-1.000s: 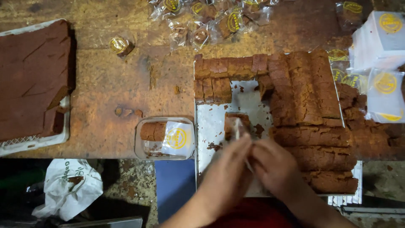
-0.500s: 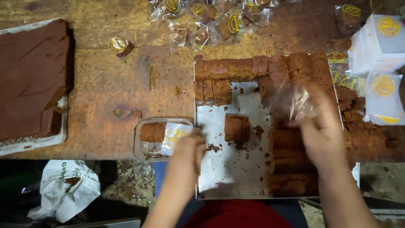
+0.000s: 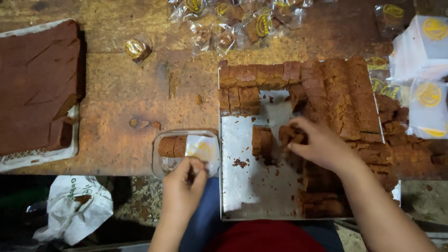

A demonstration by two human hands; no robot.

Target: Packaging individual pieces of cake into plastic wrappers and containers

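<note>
My left hand [image 3: 183, 187] rests at the near rim of a small clear plastic container [image 3: 161, 156], fingers pinched on a clear wrapper with a yellow mark [image 3: 201, 148]. A brown cake piece [image 3: 171, 146] lies in that container. My right hand [image 3: 322, 147] is over the metal tray [image 3: 242, 186] and grips a brown cake piece [image 3: 290, 134] at its fingertips. One loose cake block [image 3: 262, 141] stands on the tray just left of that hand. Rows of cut brown cake pieces [image 3: 336, 98] fill the tray's far and right sides.
A large uncut brown slab [image 3: 32, 84] sits in a white tray at the left. Wrapped pieces [image 3: 242, 23] lie along the far edge, one alone [image 3: 135, 49]. White boxes with yellow marks [image 3: 427, 70] stand at the right. A white plastic bag [image 3: 74, 207] lies below the table edge.
Both hands were together over the tray's near middle. The left has gone to the small container with a wrapper; the right swung out to the right rows, then came back onto a piece.
</note>
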